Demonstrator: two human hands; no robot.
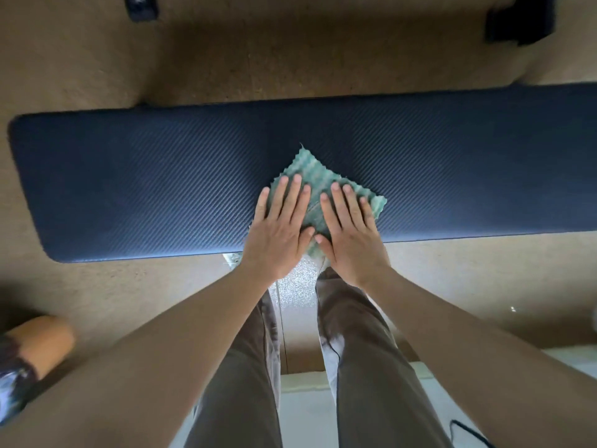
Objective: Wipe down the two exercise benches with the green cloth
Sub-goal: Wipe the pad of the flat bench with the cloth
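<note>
**Exercise bench** [161, 176]: one in view. Dark navy pad with a fine diagonal ribbed texture, lying crosswise over the brown carpet [80, 59]. Its left end is rounded; its right end runs out of view.

**Green cloth** [310, 166]: pale green, ribbed, with frayed edges. It lies flat on the pad near the middle, turned like a diamond with one corner pointing away from the person. Its near part reaches the pad's near edge.

**Left hand** [281, 227]: palm down on the left half of the cloth, fingers straight and slightly spread, little finger at the cloth's left edge.

**Right hand** [350, 234]: palm down on the right half of the cloth, fingers straight and slightly spread. The two thumbs nearly meet over the cloth.

**Trousers** [365, 350]: grey-brown, both legs just beside the pad's near edge.

**Orange cylinder** [42, 344]: on the floor at lower left, well apart from the bench.

**Two black blocks** [520, 21]: blurred, on the carpet beyond the bench.
</note>
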